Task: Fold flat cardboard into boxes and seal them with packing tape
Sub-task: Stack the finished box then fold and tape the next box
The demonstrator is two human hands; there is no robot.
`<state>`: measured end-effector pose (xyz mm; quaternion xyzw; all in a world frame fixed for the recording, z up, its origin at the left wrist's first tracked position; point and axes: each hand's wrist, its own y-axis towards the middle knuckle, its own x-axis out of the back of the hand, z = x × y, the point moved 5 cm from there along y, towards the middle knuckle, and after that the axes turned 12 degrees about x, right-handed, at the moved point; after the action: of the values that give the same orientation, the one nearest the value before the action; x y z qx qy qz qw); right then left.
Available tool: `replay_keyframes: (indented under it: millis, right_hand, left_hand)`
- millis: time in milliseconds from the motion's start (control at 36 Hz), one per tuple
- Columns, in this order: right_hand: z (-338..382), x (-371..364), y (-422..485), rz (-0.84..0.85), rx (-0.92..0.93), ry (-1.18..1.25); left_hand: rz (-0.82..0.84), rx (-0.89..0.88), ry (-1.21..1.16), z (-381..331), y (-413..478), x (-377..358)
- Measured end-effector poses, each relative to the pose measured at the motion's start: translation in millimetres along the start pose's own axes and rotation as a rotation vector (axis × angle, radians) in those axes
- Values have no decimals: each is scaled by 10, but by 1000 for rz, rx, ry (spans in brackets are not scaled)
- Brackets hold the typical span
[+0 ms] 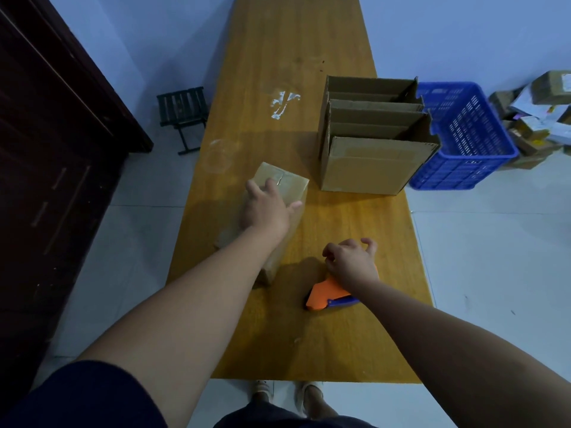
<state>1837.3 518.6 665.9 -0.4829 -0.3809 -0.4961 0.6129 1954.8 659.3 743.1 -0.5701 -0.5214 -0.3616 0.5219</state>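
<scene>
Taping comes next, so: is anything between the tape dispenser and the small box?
Nothing visible: only bare table lies between the tape dispenser under the right hand and the small box under the left hand. The open carton stands farther back, off that path.

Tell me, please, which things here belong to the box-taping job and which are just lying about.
Job: small box, tape dispenser, large open box of flat cardboard.
Seemingly lying about: blue crate, stool, pile of parcels.

Right hand (350,261) hides most of the tape dispenser (324,293); parcels (550,88) cut off at right edge.
</scene>
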Motion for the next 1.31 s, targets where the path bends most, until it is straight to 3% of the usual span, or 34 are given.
replay_keyframes:
  millis: [194,306,389,583,778,833,889,944,1000,1056,1167,1306]
  right_hand:
    - [-35,-30,-2,-6,-64,43]
    - [-44,-59,9,-15,-75,55]
    - [-54,-64,13,-24,-73,52]
    - [-64,-92,17,-35,-82,80]
    - [-69,-87,33,-3,-40,115]
    - [-61,-69,30,-4,-38,113]
    - [-54,-48,25,-9,-42,111]
    - [-52,-33,18,-15,-43,119]
    - [-54,-23,10,-19,-36,134]
    - [-58,-20,0,-18,-25,152]
    - [-52,-12,-24,-1,10,197]
    - [-11,-29,-62,24,88,180]
  left_hand:
    - [229,146,-538,-74,101,47]
    - [123,-34,-703,-42,-89,153]
    - [18,-208,-655,26,-243,198]
    - [-99,-370,-478,204,-452,96]
    - [-344,-828,-223,82,-877,105]
    - [-328,-930,-181,57,-1024,18]
    - [-205,-1002,-150,50,-1171,-137]
    - [45,-893,-137,56,-1259,-356]
    - [282,-573,-201,142,-1224,-613]
    - [424,-263,-311,255,-1173,-806]
    - [698,182,-605,393,-1100,-1080]
    - [906,398,-930,338,-1104,-1244]
